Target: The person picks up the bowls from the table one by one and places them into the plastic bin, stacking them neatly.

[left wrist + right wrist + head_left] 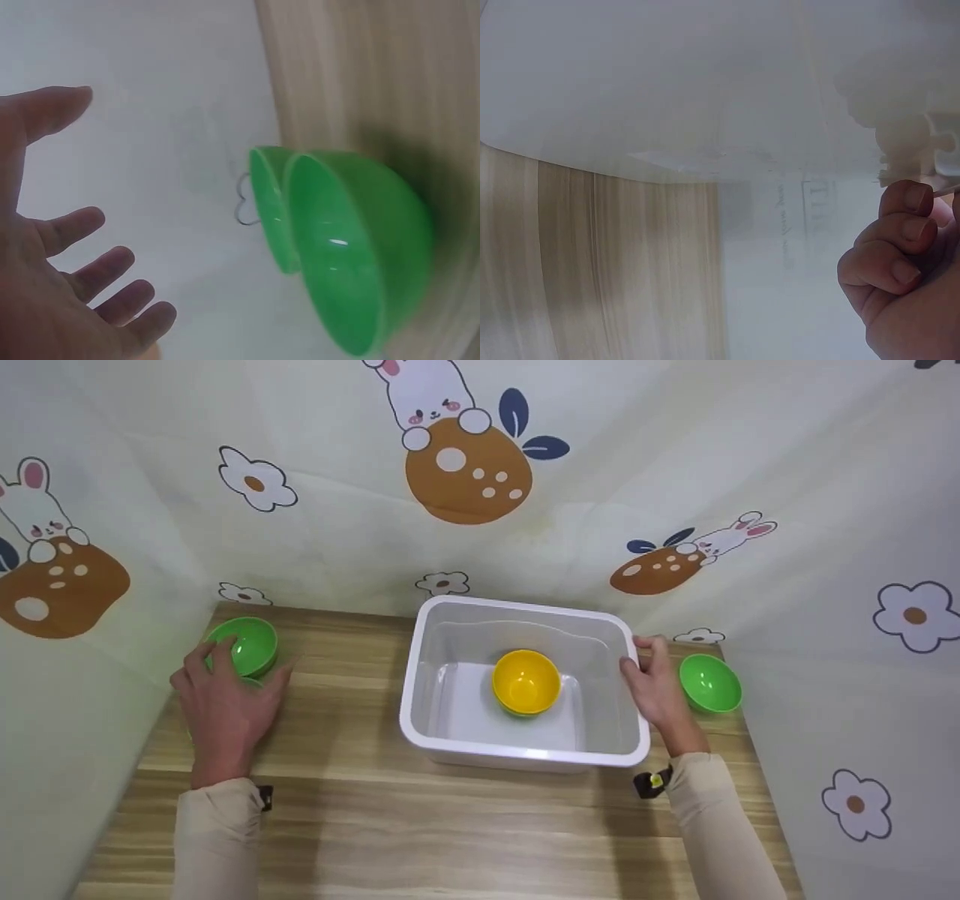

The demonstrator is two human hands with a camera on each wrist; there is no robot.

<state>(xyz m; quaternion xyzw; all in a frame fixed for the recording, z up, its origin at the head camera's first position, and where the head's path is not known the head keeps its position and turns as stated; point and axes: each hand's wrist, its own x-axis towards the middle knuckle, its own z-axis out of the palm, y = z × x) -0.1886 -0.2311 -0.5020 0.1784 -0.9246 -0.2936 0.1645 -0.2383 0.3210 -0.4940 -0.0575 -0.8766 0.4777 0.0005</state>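
Observation:
My left hand point(227, 709) hovers over two green bowls at the table's left side, its fingers spread and holding nothing. The farther green bowl point(257, 647) shows past the fingertips; the nearer one is mostly hidden by the hand. In the left wrist view, the nearer green bowl point(401, 225) and the farther bowl point(271, 206) stand side by side, apart from the fingers. With curled fingers, my right hand point(656, 690) grips the right rim of a white plastic bin point(525, 752). Inside sits a yellow bowl point(525, 682), a sliver of green showing below it.
Another green bowl point(711, 684) stands just right of my right hand, near the table's right edge. The wooden table point(420, 832) meets a patterned cloth point(337, 532) at the back and on both sides.

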